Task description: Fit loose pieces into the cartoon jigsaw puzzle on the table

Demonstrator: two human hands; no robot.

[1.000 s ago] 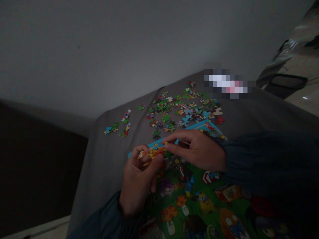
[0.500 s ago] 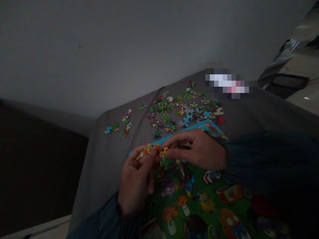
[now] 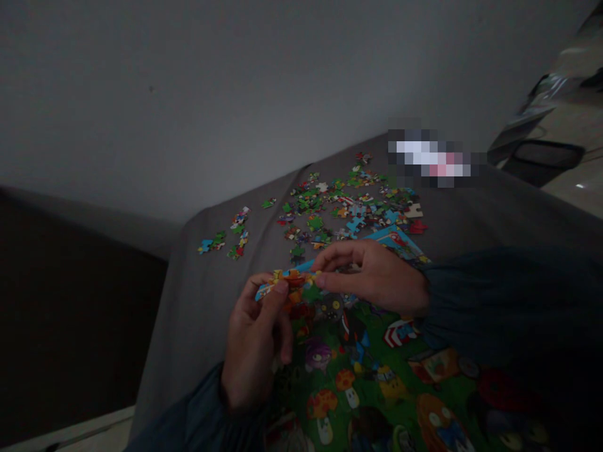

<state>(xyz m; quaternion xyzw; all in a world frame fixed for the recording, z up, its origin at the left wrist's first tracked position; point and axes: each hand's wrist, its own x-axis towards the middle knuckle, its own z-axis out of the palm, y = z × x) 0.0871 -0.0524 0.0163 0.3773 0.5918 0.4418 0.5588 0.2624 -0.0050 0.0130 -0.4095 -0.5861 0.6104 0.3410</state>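
Note:
Both my hands hold a small cluster of yellow and orange jigsaw puzzle pieces above the far left part of a colourful picture sheet. My left hand pinches the cluster's left side between thumb and fingers. At its right end, my right hand has thumb and fingertips closed on the edge. The sheet has a blue border and shows cartoon plants and figures on green. My hands and sleeves cover parts of it.
Many loose puzzle pieces lie spread beyond the sheet on the grey cloth. A smaller group of pieces lies to the left. A pale wall rises behind. A blurred-out object lies at the far right corner.
The cluster has tilted in my hands and shows some blue at its left end. My left fingers have shifted slightly left, and my right hand has moved a little.

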